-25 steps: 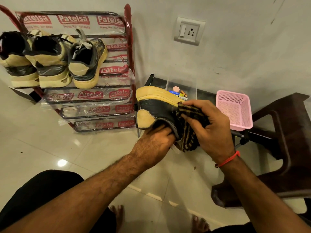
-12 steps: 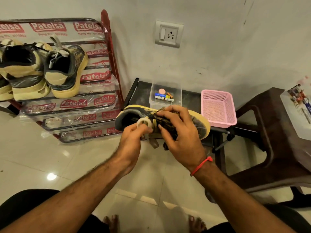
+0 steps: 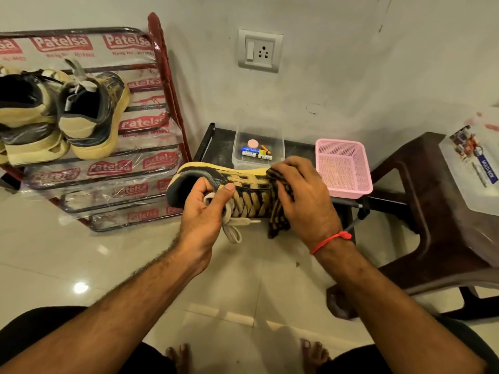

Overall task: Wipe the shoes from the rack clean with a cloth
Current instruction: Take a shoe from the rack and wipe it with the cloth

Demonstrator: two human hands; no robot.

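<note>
Left hand (image 3: 205,214) grip holds the shoe (image 3: 229,190) mid-frame, right hand (image 3: 302,201) grip bunches the cloth (image 3: 278,211) on it; rack (image 3: 162,76) wrap upper left reads "Patelsa".

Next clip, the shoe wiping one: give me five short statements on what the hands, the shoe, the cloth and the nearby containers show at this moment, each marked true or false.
1. The left hand grips the shoe near its heel end. True.
2. The right hand presses the cloth against the shoe's toe half. True.
3. The shoe being wiped sits on the rack. False: it is held in the air in front of the person, away from the rack.
4. The pink basket holds the batteries. False: the batteries lie in the clear plastic box beside it.
5. No other shoes are left on the rack. False: shoes on the rack stand on an upper shelf.
</note>
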